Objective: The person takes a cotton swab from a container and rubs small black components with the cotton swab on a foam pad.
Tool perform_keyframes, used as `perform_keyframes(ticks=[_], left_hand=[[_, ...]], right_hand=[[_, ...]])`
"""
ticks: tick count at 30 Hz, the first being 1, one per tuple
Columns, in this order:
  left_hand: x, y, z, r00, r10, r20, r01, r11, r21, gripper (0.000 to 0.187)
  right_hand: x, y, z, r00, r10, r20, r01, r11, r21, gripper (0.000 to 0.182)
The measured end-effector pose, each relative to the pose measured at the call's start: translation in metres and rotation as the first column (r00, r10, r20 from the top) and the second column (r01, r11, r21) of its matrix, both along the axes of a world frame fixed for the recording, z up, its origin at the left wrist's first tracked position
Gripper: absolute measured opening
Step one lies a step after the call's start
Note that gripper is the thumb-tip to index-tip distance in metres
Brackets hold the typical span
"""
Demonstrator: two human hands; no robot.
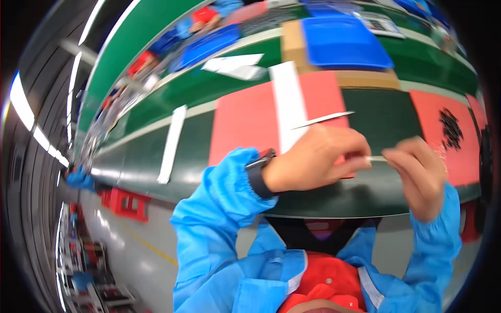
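Note:
My left hand [318,158], with a dark watch at the wrist, is closed in a pinch over the dark green table edge. A small pale strip [378,158] spans from its fingertips to those of my right hand [417,169], which is pinched too and slightly blurred. Metal tweezers [323,120] lie or are held just above my left hand; which one is unclear. Behind them a white strip [288,99] crosses a red sheet [245,122]. Small black parts [450,129] are heaped on another red sheet [430,112] to the right.
A blue tray [344,44] rests on cardboard [295,47] at the back. Another white strip [172,143] lies left, and crumpled white paper [235,65] sits farther back. Co-workers' hands [206,23] show across the line. Red stools [125,203] stand on the floor.

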State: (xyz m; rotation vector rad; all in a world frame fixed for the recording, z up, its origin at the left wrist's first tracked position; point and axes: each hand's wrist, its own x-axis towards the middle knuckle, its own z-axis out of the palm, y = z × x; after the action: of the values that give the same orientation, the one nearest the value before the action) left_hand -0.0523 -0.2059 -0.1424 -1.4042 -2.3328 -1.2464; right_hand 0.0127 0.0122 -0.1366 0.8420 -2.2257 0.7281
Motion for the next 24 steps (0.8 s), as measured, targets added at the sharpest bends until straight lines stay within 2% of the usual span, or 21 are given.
perform_keyframes(ticks=[1,2,4,6,7,9,12,14,15,18,22,24], left_hand=[[0.006,-0.018,-0.002,1.000,-0.016,0.017,0.016,1.000,0.003,0.011],[0.009,-0.033,-0.005,0.998,-0.043,0.042,0.042,0.999,0.012,0.010],[0.003,-0.061,-0.019,0.996,-0.046,0.078,0.044,0.999,0.032,0.010],[-0.018,-0.097,-0.041,0.976,0.212,-0.056,-0.211,0.977,0.030,0.008],[-0.028,-0.113,-0.054,0.972,0.229,-0.054,-0.228,0.973,0.034,0.008],[-0.039,-0.134,-0.072,0.907,0.408,-0.104,-0.401,0.912,0.083,0.006],[-0.041,-0.145,-0.089,0.903,0.421,-0.092,-0.402,0.900,0.172,0.006],[-0.037,-0.150,-0.097,0.895,0.438,-0.081,-0.414,0.885,0.215,0.005],[-0.036,-0.149,-0.097,0.898,0.428,-0.104,-0.402,0.892,0.206,0.006],[-0.036,-0.146,-0.095,0.901,0.403,-0.158,-0.375,0.909,0.180,0.009],[-0.032,-0.145,-0.095,0.919,0.328,-0.220,-0.318,0.945,0.083,0.009],[-0.032,-0.145,-0.097,0.921,0.321,-0.223,-0.314,0.947,0.066,0.009]], right_hand=[[0.023,-0.007,0.007,1.000,-0.015,0.001,0.015,1.000,0.003,0.022],[0.049,-0.002,0.017,0.997,0.066,0.034,-0.066,0.998,-0.005,0.018],[0.077,-0.004,0.028,0.956,0.290,-0.043,-0.293,0.946,-0.135,0.014],[0.092,-0.012,0.032,0.845,0.499,-0.192,-0.535,0.792,-0.293,0.011],[0.097,-0.018,0.031,0.793,0.557,-0.247,-0.609,0.716,-0.342,0.010],[0.101,-0.030,0.029,0.728,0.614,-0.305,-0.682,0.610,-0.402,0.012],[0.096,-0.038,0.029,0.661,0.685,-0.305,-0.737,0.518,-0.434,0.013],[0.085,-0.043,0.030,0.531,0.782,-0.325,-0.817,0.371,-0.442,0.011],[0.083,-0.045,0.030,0.523,0.790,-0.320,-0.818,0.360,-0.448,0.011],[0.086,-0.051,0.029,0.631,0.756,-0.174,-0.734,0.510,-0.449,0.010],[0.077,-0.057,0.014,0.681,0.717,-0.149,-0.693,0.566,-0.446,0.009],[0.073,-0.061,0.014,0.654,0.739,-0.162,-0.714,0.531,-0.457,0.009]])
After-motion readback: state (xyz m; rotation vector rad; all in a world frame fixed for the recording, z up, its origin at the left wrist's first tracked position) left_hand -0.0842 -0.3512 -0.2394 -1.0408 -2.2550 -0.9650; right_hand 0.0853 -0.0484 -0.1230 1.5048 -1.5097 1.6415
